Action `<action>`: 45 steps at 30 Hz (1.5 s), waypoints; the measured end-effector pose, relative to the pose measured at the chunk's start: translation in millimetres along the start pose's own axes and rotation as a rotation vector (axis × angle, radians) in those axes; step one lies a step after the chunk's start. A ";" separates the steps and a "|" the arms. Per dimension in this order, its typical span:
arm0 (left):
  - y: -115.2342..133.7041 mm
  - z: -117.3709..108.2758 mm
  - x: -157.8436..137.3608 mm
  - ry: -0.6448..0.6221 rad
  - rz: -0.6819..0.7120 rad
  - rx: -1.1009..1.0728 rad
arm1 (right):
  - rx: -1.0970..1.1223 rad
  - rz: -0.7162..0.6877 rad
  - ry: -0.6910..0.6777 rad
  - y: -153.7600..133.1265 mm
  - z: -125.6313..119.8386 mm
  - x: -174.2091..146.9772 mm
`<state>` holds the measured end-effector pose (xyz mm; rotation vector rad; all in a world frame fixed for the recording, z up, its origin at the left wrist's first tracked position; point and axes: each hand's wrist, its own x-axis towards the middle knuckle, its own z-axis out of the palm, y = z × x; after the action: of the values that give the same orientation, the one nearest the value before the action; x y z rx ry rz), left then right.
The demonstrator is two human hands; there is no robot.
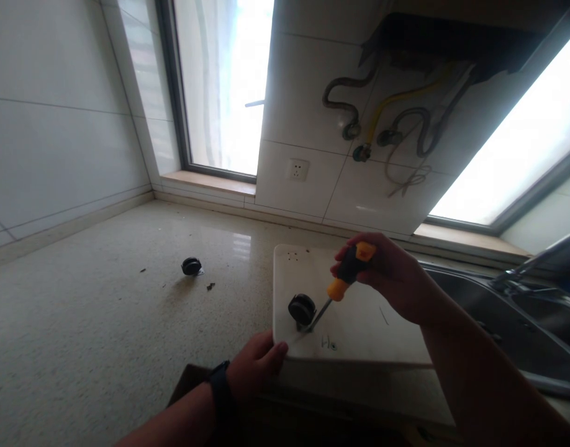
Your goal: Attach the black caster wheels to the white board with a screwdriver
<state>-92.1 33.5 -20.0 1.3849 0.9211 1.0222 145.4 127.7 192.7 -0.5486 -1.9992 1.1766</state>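
My right hand (385, 273) is wrapped round the black and yellow handle of a screwdriver (338, 288). Its metal shaft slants down to the left, and the tip meets the base of a black caster wheel (302, 309). That caster stands near the left end of a white board (369, 329), close to some handwritten marks. With a dark watch on its wrist, my left hand (261, 360) grips the board's near left corner, thumb on top and the other fingers partly hidden. Several small holes show in the board's far left corner.
Another black caster (190, 266) lies on the speckled countertop (103, 323) to the left, with small dark bits (211, 286) near it. A steel sink (480, 310) with a faucet (536, 267) is at the right. Hoses (350, 84) and a wall socket (297, 169) are on the tiled wall behind.
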 end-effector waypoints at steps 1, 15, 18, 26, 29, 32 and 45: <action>-0.9 0.0 0.1 0.003 -0.005 0.003 | -0.039 0.014 0.028 -1.3 2.0 -0.3; -6.5 -0.6 -0.5 0.019 0.003 0.023 | -0.688 0.231 0.458 -12.4 20.7 2.3; -3.6 -0.6 -0.3 0.013 0.013 0.032 | -0.496 0.148 0.262 -12.0 10.5 3.9; -4.7 -0.3 -0.6 -0.003 0.010 0.014 | 0.077 0.069 -0.327 -8.2 -26.6 3.1; -5.6 -0.8 -0.6 -0.003 0.013 0.012 | 0.067 0.044 -0.262 -3.7 -27.2 4.7; -7.1 -1.5 -0.9 0.002 0.007 0.019 | 0.019 0.030 -0.177 -3.4 -20.3 7.5; -9.9 -2.7 -0.1 -0.001 0.021 0.048 | -0.581 0.050 0.537 -1.2 22.7 4.8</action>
<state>-94.4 34.9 -29.9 1.4373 0.9374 1.0205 124.8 117.7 188.6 -1.0785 -1.8267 0.3800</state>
